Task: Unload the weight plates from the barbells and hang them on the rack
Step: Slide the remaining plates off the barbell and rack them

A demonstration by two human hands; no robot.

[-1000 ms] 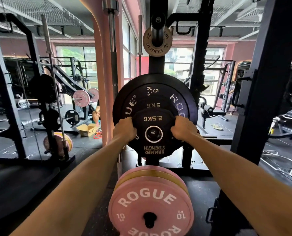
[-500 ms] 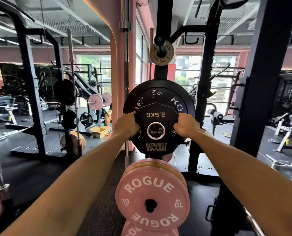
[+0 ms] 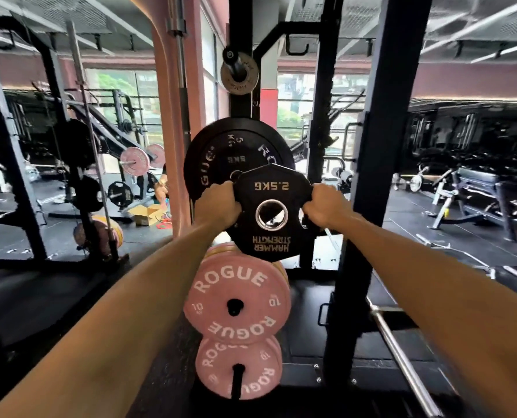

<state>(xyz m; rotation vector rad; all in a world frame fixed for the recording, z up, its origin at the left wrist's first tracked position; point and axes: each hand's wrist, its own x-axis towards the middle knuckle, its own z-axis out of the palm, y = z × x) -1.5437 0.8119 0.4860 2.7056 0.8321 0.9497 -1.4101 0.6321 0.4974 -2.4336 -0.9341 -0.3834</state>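
I hold a black 2.5 kg Hammer Strength plate [image 3: 271, 188] upside down in front of me. My left hand [image 3: 218, 205] grips its left edge and my right hand [image 3: 325, 205] grips its right edge. Its centre hole is empty and I can see through it. Behind it a black 5 kg Rogue plate [image 3: 221, 152] hangs on the rack post [image 3: 240, 98]. A small grey plate [image 3: 239, 74] sits on the upper peg. Below hang two stacks of pink 10 kg Rogue plates, the upper stack [image 3: 236, 285] and the lower stack [image 3: 239, 369].
A thick black rack upright [image 3: 368, 188] stands just right of my right hand. A steel barbell shaft [image 3: 402, 360] runs along the lower right. Another rack with plates [image 3: 79, 188] stands at left, a cardboard box [image 3: 145, 214] lies on the floor, and benches [image 3: 474, 188] stand at right.
The 2.5 kg plate has come off the peg and moved toward me and to the right; its hole, filled by the peg before, now shows through. Both hands keep their grip.
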